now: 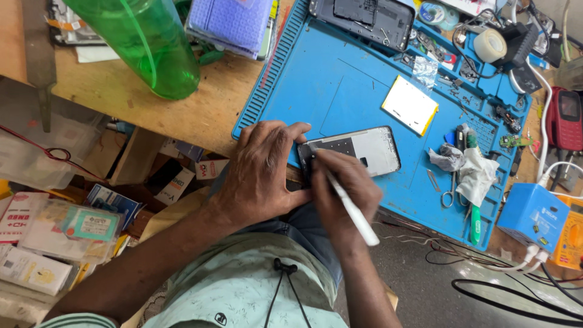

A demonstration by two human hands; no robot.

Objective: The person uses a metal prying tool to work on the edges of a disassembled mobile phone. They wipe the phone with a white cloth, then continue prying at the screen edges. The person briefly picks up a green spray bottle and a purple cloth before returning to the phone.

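Observation:
An opened phone body (364, 150) with a pale inner frame lies on a blue work mat (328, 85). My left hand (261, 176) presses down on the phone's near left end, holding it still. My right hand (346, 188) grips a white pen-shaped tool (352, 209) whose tip touches the phone's left part. A white and yellow flat battery (410, 104) lies apart on the mat, beyond the phone.
A black phone back shell (364, 18) lies at the mat's far edge. A green bottle (146, 42) stands on the wooden bench. Scissors (450, 188), a crumpled cloth (473, 170), a tape roll (489, 45), a blue box (532, 215), a red phone (565, 118) and cables lie right.

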